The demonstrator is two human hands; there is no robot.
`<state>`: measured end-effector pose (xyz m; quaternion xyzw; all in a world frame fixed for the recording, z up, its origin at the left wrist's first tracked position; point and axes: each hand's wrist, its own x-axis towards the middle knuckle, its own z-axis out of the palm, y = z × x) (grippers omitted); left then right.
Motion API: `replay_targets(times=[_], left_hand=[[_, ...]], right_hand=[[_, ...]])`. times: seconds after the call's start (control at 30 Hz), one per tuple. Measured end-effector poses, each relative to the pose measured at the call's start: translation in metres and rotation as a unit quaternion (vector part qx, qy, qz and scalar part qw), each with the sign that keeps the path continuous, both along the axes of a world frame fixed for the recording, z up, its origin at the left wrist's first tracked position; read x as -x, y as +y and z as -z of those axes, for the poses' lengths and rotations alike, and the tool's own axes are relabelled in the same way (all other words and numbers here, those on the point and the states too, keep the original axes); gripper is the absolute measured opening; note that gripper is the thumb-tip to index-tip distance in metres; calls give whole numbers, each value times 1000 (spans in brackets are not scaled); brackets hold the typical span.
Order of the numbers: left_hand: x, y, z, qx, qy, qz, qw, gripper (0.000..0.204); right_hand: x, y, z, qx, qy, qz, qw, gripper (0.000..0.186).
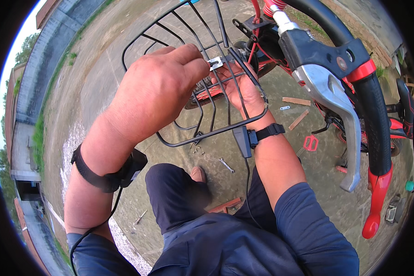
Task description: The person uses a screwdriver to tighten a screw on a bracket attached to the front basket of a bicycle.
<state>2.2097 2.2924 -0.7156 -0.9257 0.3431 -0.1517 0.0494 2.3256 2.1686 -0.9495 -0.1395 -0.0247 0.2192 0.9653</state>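
In front of me is a black wire bicycle basket [208, 139], tilted beside the front of a red and black bicycle. My left hand [163, 87] is closed, its thumb and fingers pinching a small silver metal plate [215, 63] with a slot, against the basket's bars. From below, my right hand [242, 87] reaches up behind the bars, palm upward. Its fingers are curled near the plate and a dark bracket; what they grip is partly hidden. Each wrist wears a black strap with a cabled device.
The handlebar with a silver brake lever [329, 96] and red-ended grip [377, 202] takes up the right side. On the concrete lie a wrench [226, 165], a red pedal [311, 143], wood strips [299, 119] and small bolts. My knee and shoe are below the basket.
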Motion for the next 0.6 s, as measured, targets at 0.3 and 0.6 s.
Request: replay_targets(times=[0.3, 0.6], left_hand=[[-15, -5, -21, -19, 79, 63, 995, 33], [-33, -10, -14, -46, 38, 107, 992, 33]], right_hand=[[-2, 2, 0, -18, -62, 4, 998, 41], [0, -2, -6, 4, -38, 14, 999, 41]])
